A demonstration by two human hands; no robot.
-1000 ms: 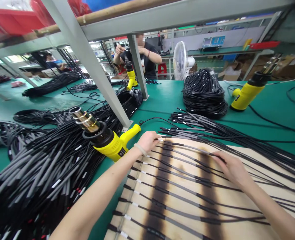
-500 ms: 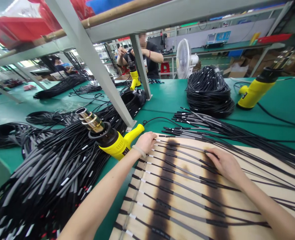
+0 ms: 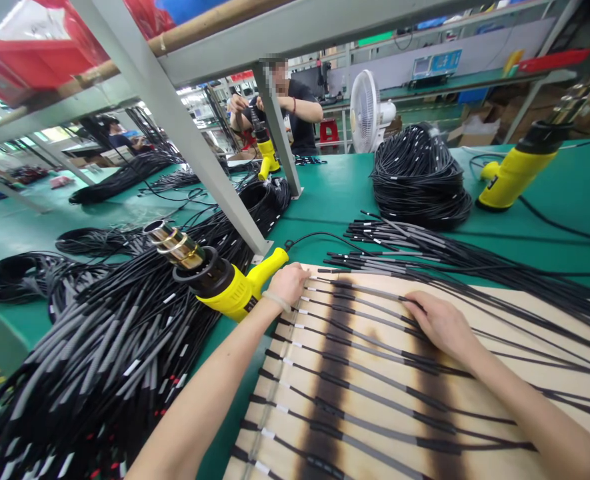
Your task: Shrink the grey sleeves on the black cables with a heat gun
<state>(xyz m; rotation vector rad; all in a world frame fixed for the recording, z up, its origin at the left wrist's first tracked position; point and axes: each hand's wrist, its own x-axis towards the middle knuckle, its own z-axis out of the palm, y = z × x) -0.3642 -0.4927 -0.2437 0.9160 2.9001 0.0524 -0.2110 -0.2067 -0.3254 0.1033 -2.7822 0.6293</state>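
My left hand is at the far left corner of a pale wooden board, fingers closed on the end of a cable there; the tip itself is hidden. My right hand pinches the same row's black and grey cable farther along, near a dark scorched band. Several similar sleeved cables lie side by side across the board, with white labels near their left ends. Their ends sit along a thin strip on the board's left edge.
A yellow heat gun stands left of the board, beside a big heap of cables. Behind are a cable coil, another heat gun, a white fan and a shelf post. A co-worker sits across the table.
My right hand has shifted slightly left along the board with the cable between its fingers. My left hand stays at the corner. The camera view has moved a little.
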